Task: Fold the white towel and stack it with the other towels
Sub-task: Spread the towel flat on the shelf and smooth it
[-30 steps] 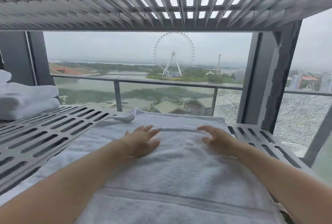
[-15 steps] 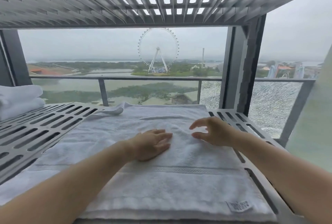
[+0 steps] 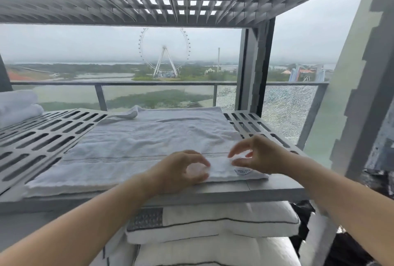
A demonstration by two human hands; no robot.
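Head view, and it's all happening at the near edge: the white towel (image 3: 149, 137) lies spread flat across the slotted grey shelf (image 3: 42, 144), its far left corner flipped up in a little curl. Both hands are down at the towel's near right corner. The left hand (image 3: 181, 172) has its fingers curled, thumb and forefinger meeting in a ring and pinching the hem. The right hand (image 3: 258, 154) sits just beside it, also curled, thumb and forefinger nipping the cloth right above the sewn label (image 3: 243, 171). It is a bit blurred at the fingertips, but that reads as a pinch. Between the two grips a short stretch of hem is bunched up off the shelf. The rest of the towel stretches away from the hands, to the left and towards the window.

Over at the far left, well apart from the hands, the folded towels (image 3: 17, 105) sit stacked on the same shelf. Underneath the shelf are piled pillows (image 3: 213, 223) with dark piping. Beyond the railing (image 3: 149, 83) stands a Ferris wheel (image 3: 164, 52), hazy under a grey sky.
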